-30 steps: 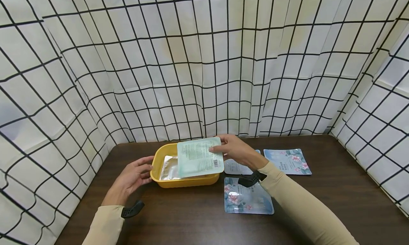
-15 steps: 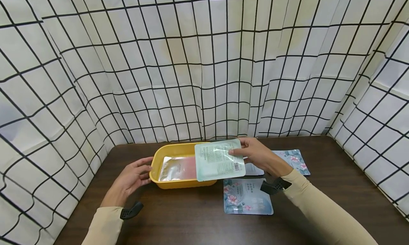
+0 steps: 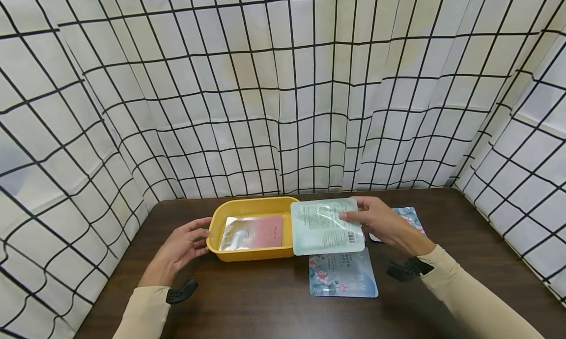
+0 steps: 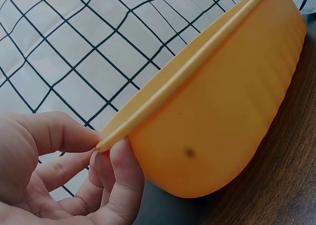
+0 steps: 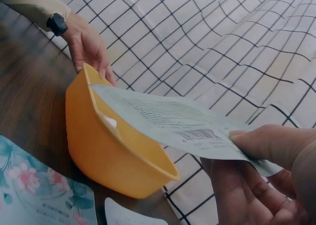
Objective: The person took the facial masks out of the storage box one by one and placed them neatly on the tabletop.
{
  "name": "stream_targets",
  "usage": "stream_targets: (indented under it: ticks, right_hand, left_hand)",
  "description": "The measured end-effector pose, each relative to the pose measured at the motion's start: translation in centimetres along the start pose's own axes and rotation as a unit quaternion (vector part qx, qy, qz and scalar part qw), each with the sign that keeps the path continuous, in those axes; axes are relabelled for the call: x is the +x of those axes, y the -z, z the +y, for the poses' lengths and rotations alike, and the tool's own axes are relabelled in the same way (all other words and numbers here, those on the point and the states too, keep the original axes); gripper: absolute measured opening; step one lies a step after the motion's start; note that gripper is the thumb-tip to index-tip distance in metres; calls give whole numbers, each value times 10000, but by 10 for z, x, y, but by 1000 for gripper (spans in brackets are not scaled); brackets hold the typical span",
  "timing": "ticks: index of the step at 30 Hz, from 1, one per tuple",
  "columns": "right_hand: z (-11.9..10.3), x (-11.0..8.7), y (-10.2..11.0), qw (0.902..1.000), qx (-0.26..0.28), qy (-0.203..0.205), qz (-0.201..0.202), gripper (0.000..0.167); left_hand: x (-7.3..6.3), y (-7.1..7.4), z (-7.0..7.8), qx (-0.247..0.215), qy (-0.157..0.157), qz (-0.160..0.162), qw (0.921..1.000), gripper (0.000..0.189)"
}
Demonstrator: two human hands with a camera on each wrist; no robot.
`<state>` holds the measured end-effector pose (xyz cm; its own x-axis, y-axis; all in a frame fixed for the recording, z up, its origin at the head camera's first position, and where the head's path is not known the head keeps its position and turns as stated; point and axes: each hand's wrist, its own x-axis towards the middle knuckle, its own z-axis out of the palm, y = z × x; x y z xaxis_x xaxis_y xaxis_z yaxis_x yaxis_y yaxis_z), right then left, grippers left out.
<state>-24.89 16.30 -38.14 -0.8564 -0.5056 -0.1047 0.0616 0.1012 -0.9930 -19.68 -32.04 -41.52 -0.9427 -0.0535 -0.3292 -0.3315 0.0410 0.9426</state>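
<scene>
My right hand (image 3: 376,220) pinches a pale green sheet mask packet (image 3: 326,227) by its right edge, thumb on top. Printed text and a barcode show on its upper face. The packet hangs over the right end of a yellow plastic basket (image 3: 253,254). With thumb and fingers my left hand (image 4: 74,170) pinches the rim at the basket's left end. Inside the basket lies a silver and pink packet (image 3: 261,231). A blue floral packet (image 3: 344,280) rests on the table just in front of the green one, partly covered by it in the head view.
Another blue floral packet (image 3: 410,216) lies further right, mostly behind my right hand. In the right wrist view, the edge of a pale packet (image 5: 129,214) shows beside the basket. A white grid-patterned curtain (image 3: 283,108) stands behind the dark wooden table (image 3: 247,304).
My right hand has moved the green packet rightward from over the basket, uncovering the silver and pink packet inside. My left hand has stayed at the basket's rim.
</scene>
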Motion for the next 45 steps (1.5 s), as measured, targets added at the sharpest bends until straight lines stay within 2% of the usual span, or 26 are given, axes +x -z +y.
stream_targets:
  ticks: [11,25,33,41,45]
  right_hand:
    - [18,-38,26,9995,-194,-146,177,44]
    - [38,-86,63,9984,232,-387,340,48]
    - [51,-104,83,9982,163,-522,266,40]
    - [62,-122,100,9963,162,-807,244,59]
    - [66,-128,107,9957,178,-896,148,60]
  left_hand:
    - [-1,0,0,37,-13,-16,10000,57]
    - [0,-1,0,-105,-74,-129,9998,60]
    - [-1,0,0,-55,-39,-137,9999,58]
    - [0,1,0,-32,-48,-88,9999,57]
    - [0,1,0,-10,-48,-104,9999,58]
